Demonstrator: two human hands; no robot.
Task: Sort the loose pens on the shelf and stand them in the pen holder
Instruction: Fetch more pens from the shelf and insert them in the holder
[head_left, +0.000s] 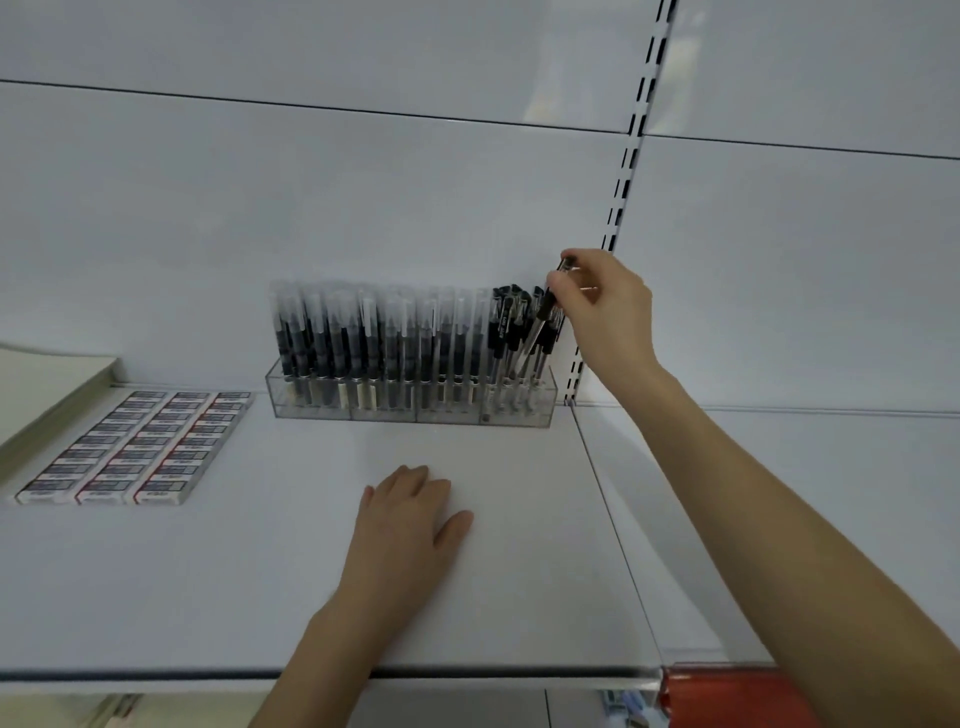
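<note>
Right of centre in the frame, the right hand (605, 312) pinched the top end of a black-capped pen (548, 306) between thumb and fingertips, the other fingers curled loosely behind. That pen leaned to the right, its lower end down in the rightmost compartment of the clear pen holder (384, 413), among other black-capped pens (506, 325) that stood or tilted there. The remaining compartments, toward the left, were packed with upright clear-capped pens (363, 332). The holder sat at the back of the white shelf (208, 571), against the rear panel and just beside the slotted upright (623, 197).

Low in the middle of the frame, the left hand (410, 525) lay palm down on the shelf, fingers straight and close together, grasping nothing, well in front of the holder.

At the left, three rows of small flat boxes (130, 452) lay on the shelf (their print too blurred to read), with a pale stack of sheets (47, 379) beside them at the left edge. A red tag (727, 693) showed at the lower right, on the shelf's front lip.
</note>
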